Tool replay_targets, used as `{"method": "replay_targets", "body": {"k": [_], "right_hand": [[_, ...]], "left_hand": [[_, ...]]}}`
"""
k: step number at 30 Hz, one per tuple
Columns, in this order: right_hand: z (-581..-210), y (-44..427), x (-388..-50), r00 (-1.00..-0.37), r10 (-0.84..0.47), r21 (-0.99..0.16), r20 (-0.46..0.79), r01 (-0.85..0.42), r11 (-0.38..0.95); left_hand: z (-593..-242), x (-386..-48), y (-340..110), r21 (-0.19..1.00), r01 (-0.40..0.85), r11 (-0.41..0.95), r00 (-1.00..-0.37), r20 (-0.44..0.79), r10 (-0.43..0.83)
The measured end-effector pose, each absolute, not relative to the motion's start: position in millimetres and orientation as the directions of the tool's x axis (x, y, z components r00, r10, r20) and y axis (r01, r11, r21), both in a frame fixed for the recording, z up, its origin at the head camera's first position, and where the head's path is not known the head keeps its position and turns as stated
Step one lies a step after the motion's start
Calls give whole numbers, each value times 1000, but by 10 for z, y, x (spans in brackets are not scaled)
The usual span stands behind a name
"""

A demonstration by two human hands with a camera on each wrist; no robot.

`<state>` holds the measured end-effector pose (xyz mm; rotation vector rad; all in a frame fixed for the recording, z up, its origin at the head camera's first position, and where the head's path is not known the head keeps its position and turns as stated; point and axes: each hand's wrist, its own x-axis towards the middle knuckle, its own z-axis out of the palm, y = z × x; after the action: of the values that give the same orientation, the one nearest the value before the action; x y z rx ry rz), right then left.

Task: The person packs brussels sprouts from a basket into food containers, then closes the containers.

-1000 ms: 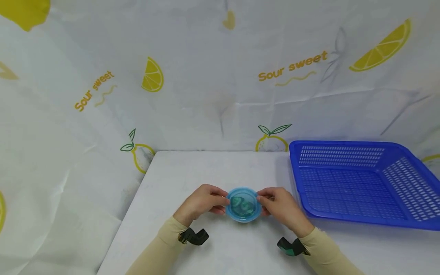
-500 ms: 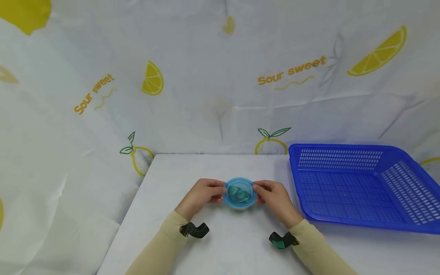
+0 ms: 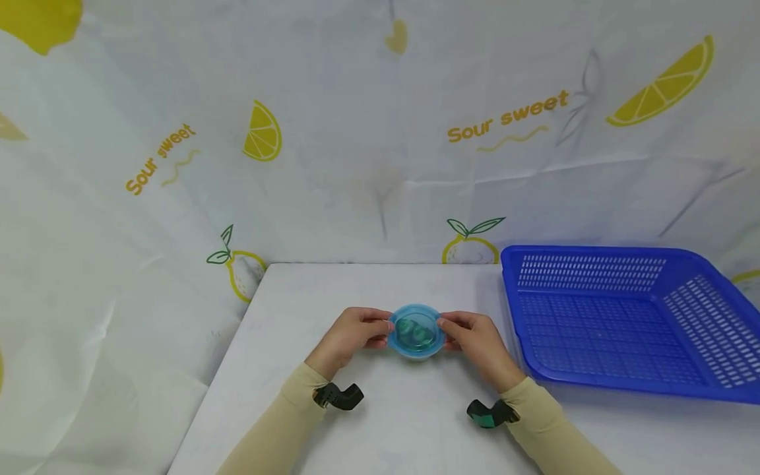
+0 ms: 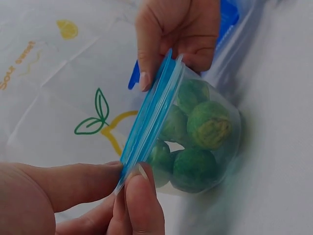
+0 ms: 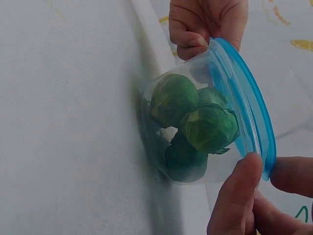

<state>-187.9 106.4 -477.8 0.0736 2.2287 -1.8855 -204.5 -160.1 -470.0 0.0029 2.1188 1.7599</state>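
A small round clear container (image 5: 168,147) with a translucent blue lid (image 3: 415,330) stands near the middle of the white table. Several green Brussels sprouts (image 4: 195,169) show through its wall. The lid lies along the container's rim. My left hand (image 3: 351,335) pinches the left edge, its thumb on the lid and fingertips under the rim. Opposite it, my right hand (image 3: 479,344) pinches the right edge in the same way. Both wrist views show thumb and fingers on either side of the lid and rim.
A large blue plastic basket (image 3: 594,379) with slotted walls stands to the right, close to my right hand. Behind the white table (image 3: 320,284) hangs a pale sheet (image 3: 332,198) printed with lemons. A black device (image 3: 338,397) is strapped to each wrist.
Both hands and the container have shifted a little away from my body since a second ago. In the last half second they have barely moved, and both hands keep their hold.
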Motion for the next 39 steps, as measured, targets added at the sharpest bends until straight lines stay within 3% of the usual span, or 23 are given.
{"method": "replay_targets", "body": {"k": [24, 39], "right_hand": [[-4824, 1072, -1926, -950, -176, -966, -256, 244, 87], [-4900, 1067, -1932, -973, -168, -985, -157, 141, 101]], "left_hand": [[-4748, -2062, -1614, 939, -294, 176, -904, -333, 269], [-4856, -2109, -1662, 948, -288, 132, -897, -316, 310]]}}
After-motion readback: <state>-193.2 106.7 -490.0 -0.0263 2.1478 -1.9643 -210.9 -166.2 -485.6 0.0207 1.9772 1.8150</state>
